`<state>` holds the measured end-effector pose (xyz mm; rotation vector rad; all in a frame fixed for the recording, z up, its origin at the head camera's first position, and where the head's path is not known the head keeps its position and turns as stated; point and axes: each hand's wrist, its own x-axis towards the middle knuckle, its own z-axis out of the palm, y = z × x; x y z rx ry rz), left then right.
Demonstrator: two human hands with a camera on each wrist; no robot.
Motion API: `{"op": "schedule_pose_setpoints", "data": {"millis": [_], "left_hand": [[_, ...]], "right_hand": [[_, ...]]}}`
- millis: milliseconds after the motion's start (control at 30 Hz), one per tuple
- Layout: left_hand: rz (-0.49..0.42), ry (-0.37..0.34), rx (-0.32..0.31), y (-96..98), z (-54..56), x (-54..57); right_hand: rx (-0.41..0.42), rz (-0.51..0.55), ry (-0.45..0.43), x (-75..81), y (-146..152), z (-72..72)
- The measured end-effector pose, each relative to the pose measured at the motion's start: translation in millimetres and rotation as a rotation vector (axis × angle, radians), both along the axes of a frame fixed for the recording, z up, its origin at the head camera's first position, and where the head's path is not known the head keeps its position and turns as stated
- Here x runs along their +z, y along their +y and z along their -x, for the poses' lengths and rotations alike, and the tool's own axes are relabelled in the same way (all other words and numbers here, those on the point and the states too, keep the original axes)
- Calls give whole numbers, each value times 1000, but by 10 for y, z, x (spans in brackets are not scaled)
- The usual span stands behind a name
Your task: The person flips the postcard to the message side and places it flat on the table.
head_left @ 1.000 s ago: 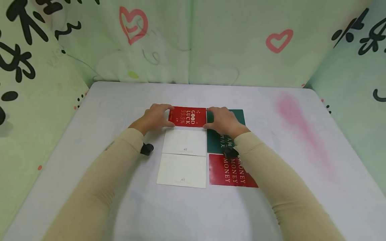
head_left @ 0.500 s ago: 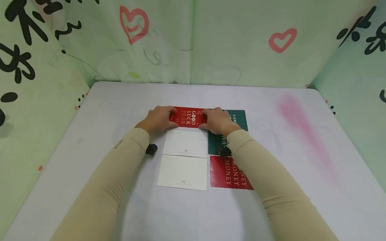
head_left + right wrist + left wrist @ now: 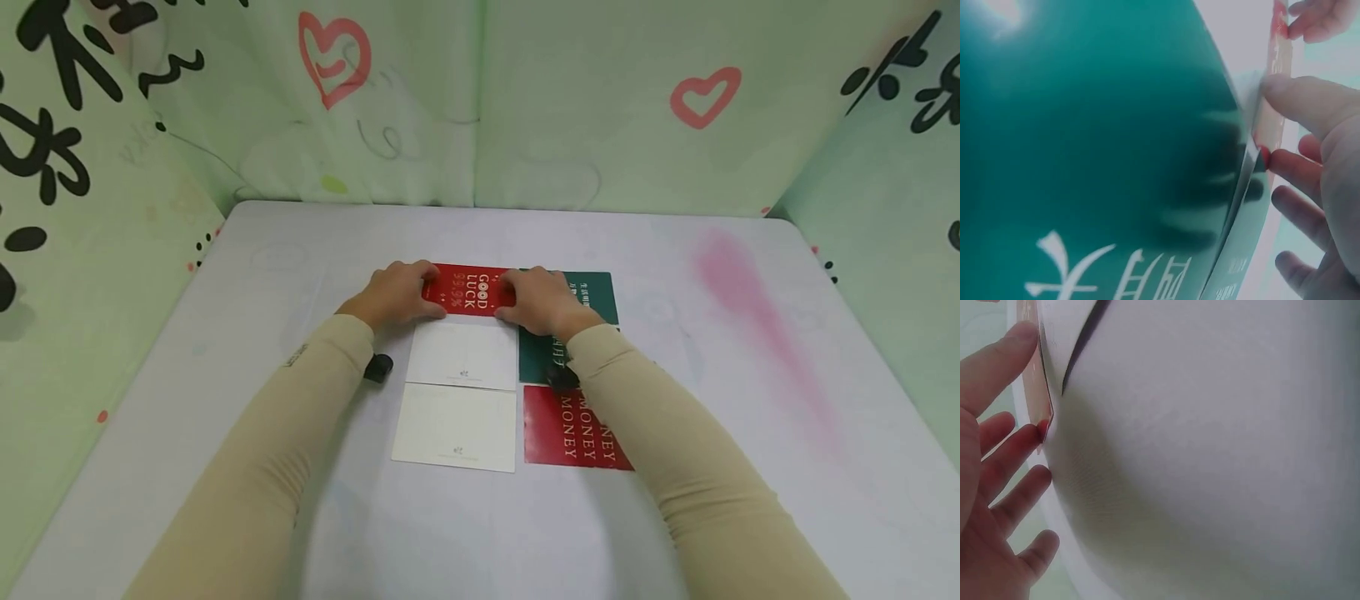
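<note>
A red card printed "GOOD LUCK 99.9%" lies at the far end of a group of cards in the head view. My left hand holds its left end, thumb at the near edge and fingers at the far corner. At the right end, my right hand holds the card in the same way, over a green card. Two white cards lie in a column below the red one. Another green card and a red "MONEY" card are partly hidden by my right arm.
The white table carries a pink smear on its right side. Pale green curtains with hearts and black lettering stand behind and at both sides. Black wrist cameras hang under both sleeves.
Since a second ago, my right hand has moved slightly left onto the red card's right end, and my left hand slightly right. Over the last half second both hands stay nearly still.
</note>
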<state>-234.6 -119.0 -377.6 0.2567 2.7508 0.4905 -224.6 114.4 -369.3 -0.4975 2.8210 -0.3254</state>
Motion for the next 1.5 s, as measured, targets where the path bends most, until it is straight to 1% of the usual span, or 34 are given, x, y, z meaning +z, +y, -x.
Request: {"op": "schedule_pose_setpoints", "data": {"millis": [133,333,400,533,667,800,1100,1300,1433,1500], "left_hand": [[-11,-16,13,7,4,-5],[-44,-53,49,27,-15,2],[-40,-52,47,23,-26,14],[-27,-26,31,-1,-31,23],[-17,-11,18,-8,-24,12],[-12,-22,21,-8,-23,11],[-50,-72,47,-35,5,44],[-46,-104,30,-55,21,77],[-46,-97,2,-57,19,96],[-74,-91,5,-57,11,96]], "right_hand": [[-6,8,3,-30,20,3],[2,20,6,-58,28,6],[4,19,4,-55,30,3],[6,14,-5,-30,24,-13],[8,15,-14,-23,13,-23],[7,12,-23,-28,8,-28],[8,10,-28,-11,-8,-44],[20,6,-20,-6,0,-42],[41,-6,5,2,15,-24],[54,-14,20,8,13,-22]]}}
